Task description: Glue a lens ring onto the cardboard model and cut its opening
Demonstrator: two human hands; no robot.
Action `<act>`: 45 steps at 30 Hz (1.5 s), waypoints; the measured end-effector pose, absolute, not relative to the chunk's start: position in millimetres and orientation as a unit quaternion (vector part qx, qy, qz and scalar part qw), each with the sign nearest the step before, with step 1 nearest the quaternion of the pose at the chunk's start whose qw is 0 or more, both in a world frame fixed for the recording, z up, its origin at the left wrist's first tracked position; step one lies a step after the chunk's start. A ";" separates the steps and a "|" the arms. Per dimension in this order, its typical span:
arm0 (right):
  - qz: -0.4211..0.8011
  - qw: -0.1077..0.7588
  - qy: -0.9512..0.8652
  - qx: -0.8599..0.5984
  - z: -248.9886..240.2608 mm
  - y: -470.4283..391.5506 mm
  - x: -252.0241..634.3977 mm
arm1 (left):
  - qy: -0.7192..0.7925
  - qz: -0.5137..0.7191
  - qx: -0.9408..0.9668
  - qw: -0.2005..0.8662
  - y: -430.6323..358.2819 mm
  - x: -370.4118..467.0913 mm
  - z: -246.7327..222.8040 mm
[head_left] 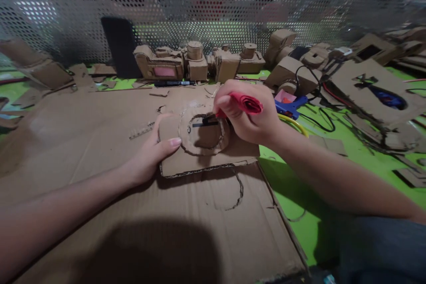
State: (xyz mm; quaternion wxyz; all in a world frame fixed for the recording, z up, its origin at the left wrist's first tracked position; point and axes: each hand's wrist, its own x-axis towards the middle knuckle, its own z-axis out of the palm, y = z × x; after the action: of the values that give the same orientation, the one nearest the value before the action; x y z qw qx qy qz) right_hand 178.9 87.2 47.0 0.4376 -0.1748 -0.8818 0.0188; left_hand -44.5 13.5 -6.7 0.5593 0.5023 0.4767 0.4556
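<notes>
My left hand (156,151) grips the left end of a small flat cardboard box (209,162), thumb on its face, other fingers mostly hidden behind it. A rough-edged cardboard ring (190,142) sits on the box around a round opening. In my closed right hand (249,113) is a red-wrapped tool (248,103) with a hollow rolled end; its exact kind is unclear. The tool's dark, thin tip reaches down into the ring's opening at its upper right. A dark strip shows inside the opening.
A large cardboard sheet (83,151) lies under the box on the green table (289,186). Cardboard camera models (159,64) line the back, before a perforated metal screen (233,22). A black marker (175,83) lies near them. At right are a blue glue gun (291,107), cables and cardboard scraps.
</notes>
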 end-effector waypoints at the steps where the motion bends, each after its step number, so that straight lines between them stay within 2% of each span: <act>1: 0.018 0.446 -0.878 -0.172 46.0 86.9 179.2 | 0.477 0.456 0.504 0.557 13.4 -44.2 -5.9; 8: 0.044 0.519 -0.840 -0.152 42.9 91.8 178.4 | 0.470 0.455 0.503 0.564 14.4 -45.0 -8.1; 20: 0.009 0.382 -0.905 -0.186 47.9 90.9 177.7 | 0.470 0.457 0.485 0.579 15.3 -45.9 -11.8; 25: 0.014 0.394 -0.903 -0.172 49.8 91.5 176.2 | 0.472 0.451 0.494 0.574 15.6 -46.4 -11.9; 35: 0.074 0.478 -0.856 -0.181 39.1 92.5 179.8 | 0.459 0.458 0.501 0.573 15.1 -43.9 -9.3; 42: 0.024 0.409 -0.898 -0.161 44.5 92.6 179.0 | 0.470 0.459 0.503 0.561 15.9 -47.4 -14.3; 45: 0.027 0.407 -0.897 -0.171 44.6 93.0 178.8 | 0.466 0.458 0.516 0.555 15.6 -47.1 -13.5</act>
State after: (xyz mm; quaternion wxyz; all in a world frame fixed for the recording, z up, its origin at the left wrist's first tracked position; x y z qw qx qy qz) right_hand 178.8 93.0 44.6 0.4069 -0.1714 -0.8969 0.0268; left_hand -47.1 15.6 -13.5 0.5547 0.5156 0.4657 0.4577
